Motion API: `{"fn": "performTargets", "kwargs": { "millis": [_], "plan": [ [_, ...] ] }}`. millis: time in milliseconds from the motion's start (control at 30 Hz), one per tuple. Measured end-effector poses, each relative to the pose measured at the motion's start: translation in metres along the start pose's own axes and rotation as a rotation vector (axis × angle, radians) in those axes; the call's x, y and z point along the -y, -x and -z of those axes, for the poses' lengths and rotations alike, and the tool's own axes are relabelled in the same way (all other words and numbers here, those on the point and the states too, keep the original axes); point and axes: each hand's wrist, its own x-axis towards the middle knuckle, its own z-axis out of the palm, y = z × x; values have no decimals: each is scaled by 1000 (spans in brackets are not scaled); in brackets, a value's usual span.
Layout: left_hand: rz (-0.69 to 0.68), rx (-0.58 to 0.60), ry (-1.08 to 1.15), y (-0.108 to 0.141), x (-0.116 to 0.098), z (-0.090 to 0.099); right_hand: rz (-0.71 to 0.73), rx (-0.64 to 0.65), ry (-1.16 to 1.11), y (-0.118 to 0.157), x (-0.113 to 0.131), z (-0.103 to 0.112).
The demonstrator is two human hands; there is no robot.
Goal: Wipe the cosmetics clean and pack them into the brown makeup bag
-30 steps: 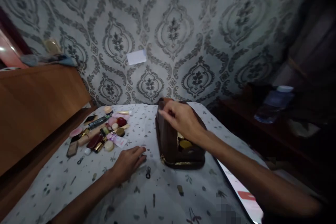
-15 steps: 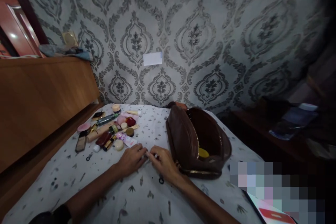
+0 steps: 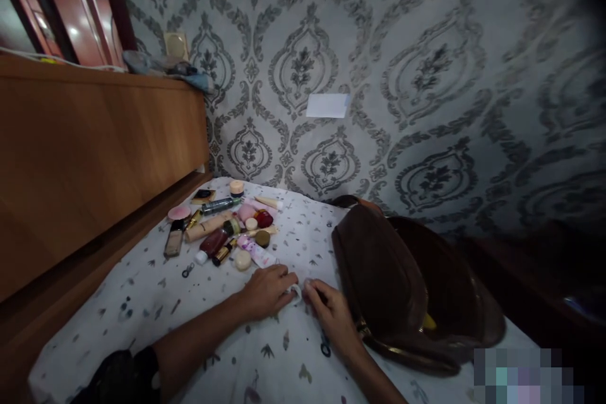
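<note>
Just above the patterned white sheet [image 3: 255,341], my left hand [image 3: 267,292] is closed, pinching a small white loop [image 3: 296,292] at its fingertips. My right hand [image 3: 332,310] faces it a short gap away, thumb and forefinger pressed together; whatever is in that pinch is too small to name. A small black ring [image 3: 325,349] lies by the right wrist. Right of that hand stands a brown bag [image 3: 379,290], unzipped, with something yellow [image 3: 429,321] inside. Beyond the left hand are a cream round jar [image 3: 243,259] and a white-and-purple tube [image 3: 258,252].
Several cosmetics are heaped at the left, among them a dark red bottle [image 3: 214,243], a foundation bottle [image 3: 174,241] and a pink disc [image 3: 179,212]. A black ring-shaped item [image 3: 188,270] lies nearby. A wooden cabinet [image 3: 104,132] borders the left; a patterned wall [image 3: 284,63] stands behind.
The view has swung left, so everything sits farther right in it. My fingertips have drawn slightly apart, and the white loop now shows between my hands.
</note>
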Motion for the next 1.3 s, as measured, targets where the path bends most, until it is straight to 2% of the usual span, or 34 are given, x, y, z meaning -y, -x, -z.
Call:
{"fn": "performTargets", "kwargs": {
  "millis": [967,1300],
  "plan": [
    [-2,-17,33,0,5,0,-20,13,81,-2,-3,1],
    [-2,3,66,0,6,1,-63,39,73,-6,4,-1]
  ]
}}
